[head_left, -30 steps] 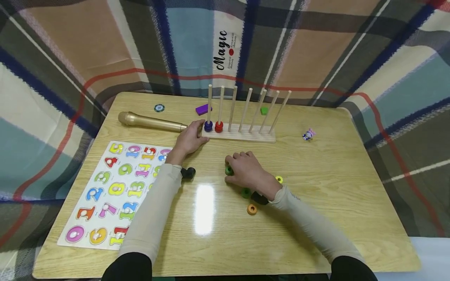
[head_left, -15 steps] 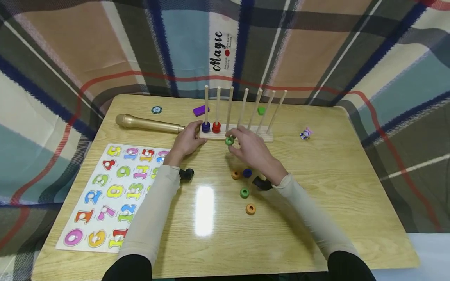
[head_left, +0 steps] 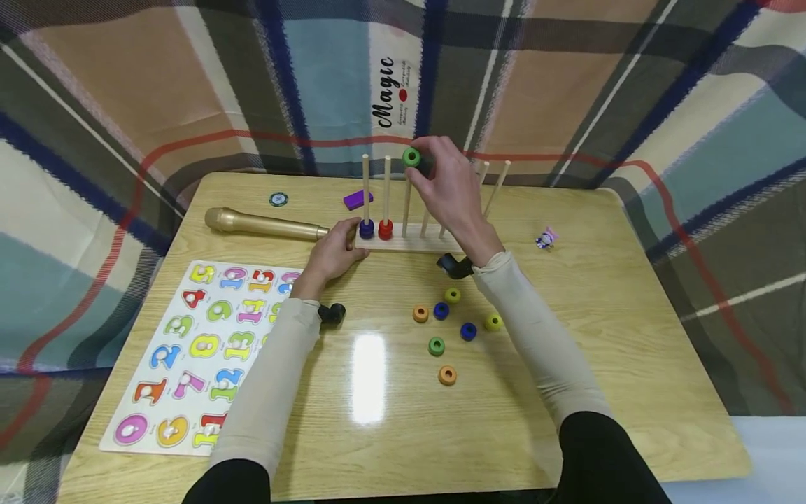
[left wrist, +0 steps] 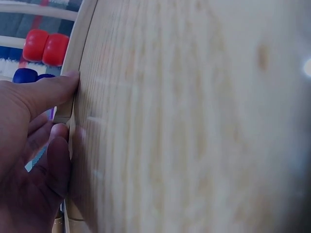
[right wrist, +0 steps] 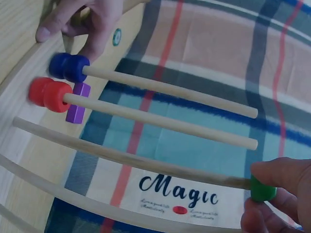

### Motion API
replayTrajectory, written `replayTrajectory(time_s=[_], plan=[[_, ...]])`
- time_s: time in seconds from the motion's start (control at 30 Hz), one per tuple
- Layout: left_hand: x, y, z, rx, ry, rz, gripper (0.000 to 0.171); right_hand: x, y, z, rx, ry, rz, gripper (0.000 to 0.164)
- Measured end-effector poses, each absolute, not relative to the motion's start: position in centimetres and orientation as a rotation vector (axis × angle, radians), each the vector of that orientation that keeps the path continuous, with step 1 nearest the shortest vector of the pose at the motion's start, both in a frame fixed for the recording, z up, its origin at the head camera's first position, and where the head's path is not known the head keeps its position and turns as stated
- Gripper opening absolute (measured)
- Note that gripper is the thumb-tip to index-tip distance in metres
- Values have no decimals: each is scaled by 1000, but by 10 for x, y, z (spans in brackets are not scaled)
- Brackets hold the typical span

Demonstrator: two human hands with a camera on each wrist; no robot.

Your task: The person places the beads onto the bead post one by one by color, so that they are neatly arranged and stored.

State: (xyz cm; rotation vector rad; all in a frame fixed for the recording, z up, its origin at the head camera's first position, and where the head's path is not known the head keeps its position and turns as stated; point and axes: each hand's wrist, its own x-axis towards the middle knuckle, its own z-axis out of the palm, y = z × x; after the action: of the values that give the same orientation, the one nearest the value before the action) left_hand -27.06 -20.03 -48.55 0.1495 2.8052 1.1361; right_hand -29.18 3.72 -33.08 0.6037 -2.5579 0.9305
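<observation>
A pale wooden peg rack (head_left: 409, 245) stands near the back of the table. Two blue beads (right wrist: 69, 67) sit low on its leftmost peg, and two red beads (right wrist: 49, 94) on the one beside it. My left hand (head_left: 334, 253) holds the rack's left end, thumb (left wrist: 56, 92) along the front edge and fingers bent round the corner. Raised over the rack, my right hand (head_left: 450, 185) pinches a green bead (right wrist: 263, 190) between thumb and fingers. That bead is right at the tip of the third peg (right wrist: 131, 156), which carries no other bead.
Several loose beads, including an orange bead (head_left: 420, 313) and a yellow bead (head_left: 493, 322), lie in front of the rack. A number puzzle board (head_left: 151, 353) is at left, below a gold microphone (head_left: 264, 225). Behind stand a purple block (head_left: 357, 200) and a chip (head_left: 278, 199); right, a figurine (head_left: 546, 238).
My right hand picked the green bead up from the table and carried it forward and up to the top of the third peg. My left hand stayed at the rack's end.
</observation>
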Motion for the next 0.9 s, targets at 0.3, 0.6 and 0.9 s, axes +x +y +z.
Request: replayTrajectory(time_s=[0.3,0.6,0.9], plan=[[-270,-200,-486,151,2811,1141,78,-295,37,-330,578,-2590,868,38],[-272,-200,-486,165,2816,1135,77,-296,38,-331,561,-2695,848,48],[-271,-199,-487,165,2811,1131,76,-268,57,-352,721,-2410,916,40]])
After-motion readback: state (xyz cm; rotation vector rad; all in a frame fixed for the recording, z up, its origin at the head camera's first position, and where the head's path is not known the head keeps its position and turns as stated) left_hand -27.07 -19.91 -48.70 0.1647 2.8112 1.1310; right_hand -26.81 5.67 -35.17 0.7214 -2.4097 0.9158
